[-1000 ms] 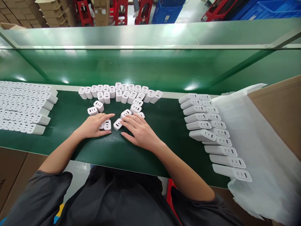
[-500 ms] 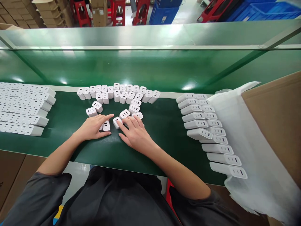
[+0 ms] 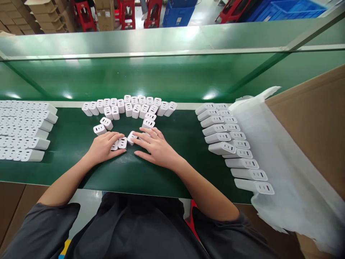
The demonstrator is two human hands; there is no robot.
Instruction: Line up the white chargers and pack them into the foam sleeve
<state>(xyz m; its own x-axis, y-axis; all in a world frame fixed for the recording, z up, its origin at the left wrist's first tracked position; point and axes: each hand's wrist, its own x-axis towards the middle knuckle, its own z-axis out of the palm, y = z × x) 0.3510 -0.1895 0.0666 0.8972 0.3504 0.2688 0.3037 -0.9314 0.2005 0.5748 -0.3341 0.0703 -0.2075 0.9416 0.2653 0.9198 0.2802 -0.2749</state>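
My left hand [image 3: 104, 147] curls around a pair of white USB chargers [image 3: 122, 142], thumb in front and fingers behind, with their slotted faces upward. To the right, my right hand [image 3: 156, 147] has its fingers spread and palm down over more chargers, most of which it hides. Its fingertips are at a tilted white charger [image 3: 132, 137], between the two hands. Two chargers [image 3: 106, 123] stand at an angle just beyond my left hand. A curved double row of chargers [image 3: 136, 109] stands along the far side of the green work surface [image 3: 178, 180].
Tightly packed rows of chargers [image 3: 24, 133] fill the left end. On the right, chargers lie in a slanting column [image 3: 218, 137] beside white wrapping sheet [image 3: 272, 162] and a cardboard box [image 3: 309, 126]. A raised green barrier with a metal ledge [image 3: 151, 39] runs along the back.
My right hand has spread over the nearby chargers, and the tilted charger sits closer to the pair at my left hand. The whole view has shifted slightly.
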